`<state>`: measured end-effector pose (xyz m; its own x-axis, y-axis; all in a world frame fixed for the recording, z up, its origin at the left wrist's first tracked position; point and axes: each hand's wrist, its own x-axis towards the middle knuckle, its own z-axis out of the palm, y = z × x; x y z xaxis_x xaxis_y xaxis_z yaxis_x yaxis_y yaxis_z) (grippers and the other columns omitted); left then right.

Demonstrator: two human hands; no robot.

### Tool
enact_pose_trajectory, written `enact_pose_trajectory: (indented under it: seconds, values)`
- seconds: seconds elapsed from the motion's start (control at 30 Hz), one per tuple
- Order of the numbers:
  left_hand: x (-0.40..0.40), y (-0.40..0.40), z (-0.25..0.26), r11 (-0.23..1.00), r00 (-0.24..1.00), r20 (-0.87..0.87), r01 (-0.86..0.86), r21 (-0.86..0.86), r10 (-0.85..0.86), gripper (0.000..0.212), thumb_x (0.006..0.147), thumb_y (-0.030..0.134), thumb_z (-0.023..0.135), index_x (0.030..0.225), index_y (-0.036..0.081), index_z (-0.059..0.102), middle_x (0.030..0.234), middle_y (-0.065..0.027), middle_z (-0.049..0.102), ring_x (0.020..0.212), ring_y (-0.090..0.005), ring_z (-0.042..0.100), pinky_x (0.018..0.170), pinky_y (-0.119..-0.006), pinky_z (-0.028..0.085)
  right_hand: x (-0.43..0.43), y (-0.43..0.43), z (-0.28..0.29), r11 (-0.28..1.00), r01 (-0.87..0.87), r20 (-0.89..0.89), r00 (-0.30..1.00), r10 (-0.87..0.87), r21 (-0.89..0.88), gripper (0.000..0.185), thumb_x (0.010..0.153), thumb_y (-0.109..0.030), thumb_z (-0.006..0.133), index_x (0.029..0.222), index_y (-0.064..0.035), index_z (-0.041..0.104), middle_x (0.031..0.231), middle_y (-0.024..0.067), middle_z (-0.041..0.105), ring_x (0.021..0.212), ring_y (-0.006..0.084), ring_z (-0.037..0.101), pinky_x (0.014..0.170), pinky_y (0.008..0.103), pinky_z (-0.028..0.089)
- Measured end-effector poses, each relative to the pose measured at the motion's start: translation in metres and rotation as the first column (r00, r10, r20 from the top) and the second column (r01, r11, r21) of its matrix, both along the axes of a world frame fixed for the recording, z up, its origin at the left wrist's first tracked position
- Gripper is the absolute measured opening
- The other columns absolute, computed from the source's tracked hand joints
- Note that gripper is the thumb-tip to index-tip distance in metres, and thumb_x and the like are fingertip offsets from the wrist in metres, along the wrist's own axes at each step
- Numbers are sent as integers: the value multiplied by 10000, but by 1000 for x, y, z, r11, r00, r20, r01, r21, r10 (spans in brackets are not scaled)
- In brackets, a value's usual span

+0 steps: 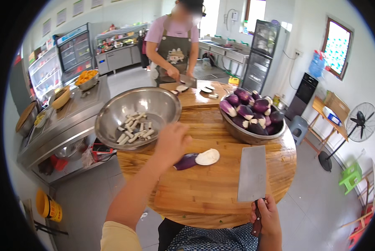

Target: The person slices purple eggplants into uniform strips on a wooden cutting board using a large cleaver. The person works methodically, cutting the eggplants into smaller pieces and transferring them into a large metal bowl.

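Note:
My right hand [266, 216] grips the dark wooden handle of a Chinese cleaver [252, 173], whose broad blade lies over the right side of a wooden cutting board [200, 191]. Above the board's upper left, my left hand [174, 138] is raised near the rim of a large steel bowl [109, 131]; its palm side is hidden, so I cannot tell whether it holds anything. Pale eggplant strips [132, 128] lie in that bowl. Two pieces of cut eggplant rest on the board, one purple skin up [186, 161], one white face up [208, 157].
A steel bowl [234, 133] heaped with purple eggplants [248, 108] stands at the round table's right. Across the table, a co-worker [171, 47] cuts with another cleaver [188, 81] on a second board [193, 99]. A steel counter [80, 109] is at left.

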<state>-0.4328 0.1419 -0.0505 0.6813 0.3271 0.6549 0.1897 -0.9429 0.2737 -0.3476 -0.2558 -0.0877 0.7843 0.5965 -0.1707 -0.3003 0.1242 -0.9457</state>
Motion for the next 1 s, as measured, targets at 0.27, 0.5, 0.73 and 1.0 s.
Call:
enact_pose_trajectory:
  seconds: [0.27, 0.5, 0.73, 1.0]
  values:
    - [69, -57, -48, 981, 873, -479, -4, -195, -92, 385, 901, 220, 743, 1263, 106, 676, 1252, -139, 633, 1223, -331, 548, 1006, -469, 443, 6, -47, -10, 989, 140, -41, 990, -138, 55, 54, 1094, -132, 486, 1122, -90, 465, 847, 86, 573, 538, 148, 545, 449, 288, 472]
    - [9, -119, -31, 373, 881, -24, 175, -911, -473, 439, 935, 23, 716, 1335, -8, 538, 1217, -108, 666, 1128, -201, 652, 975, -334, 542, 9, -71, 20, 974, 1, -94, 995, -23, -224, 185, 1084, -181, 544, 1203, -44, 514, 721, 46, 585, 518, 99, 547, 439, 254, 452]
    - [-7, -195, -47, 946, 947, -194, 205, -252, -257, 497, 915, 183, 733, 1342, 6, 551, 1357, -226, 529, 1276, -425, 497, 1104, -472, 404, 33, -87, 31, 936, -60, 181, 975, 129, -346, 250, 1043, -174, 624, 1221, -11, 558, 780, 50, 627, 617, 119, 584, 551, 294, 480]
    - [-11, -212, -68, 979, 963, -193, 169, -111, -188, 379, 859, 158, 777, 1211, 60, 678, 1266, -212, 634, 1172, -435, 587, 951, -515, 508, 38, -47, 63, 717, -24, 619, 485, 617, -696, 251, 998, -223, 650, 995, -25, 494, 891, 210, 600, 822, 446, 636, 676, 504, 517]
